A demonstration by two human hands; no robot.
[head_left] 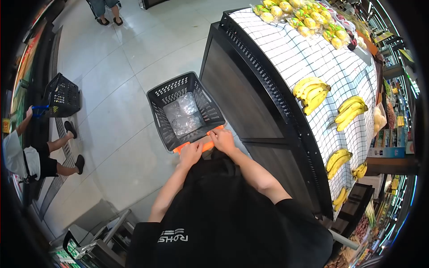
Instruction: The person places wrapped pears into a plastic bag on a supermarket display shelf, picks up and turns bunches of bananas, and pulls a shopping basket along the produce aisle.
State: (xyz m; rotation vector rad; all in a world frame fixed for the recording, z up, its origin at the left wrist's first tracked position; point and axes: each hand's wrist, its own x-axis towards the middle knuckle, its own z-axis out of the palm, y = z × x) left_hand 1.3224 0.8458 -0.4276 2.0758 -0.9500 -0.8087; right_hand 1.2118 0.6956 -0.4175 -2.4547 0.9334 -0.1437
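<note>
A black shopping basket [157, 111] with perforated sides stands in front of me, its orange handle [207, 144] toward my body. My left hand [191, 153] is closed around the left part of that handle. Farther right, my right hand [222, 139] grips the handle's other end. Inside the basket lie clear plastic packages [182, 114]; what they contain is too unclear to tell. The basket's right side is close beside the dark display stand [243, 85].
Bunches of bananas [311, 94] and bagged yellow fruit [308, 22] lie on the stand's checked cloth [286, 58]. At left, a person [33, 161] holds another black basket [62, 96]. Someone's legs [105, 9] show at the top. A metal-framed cart [100, 241] is at lower left.
</note>
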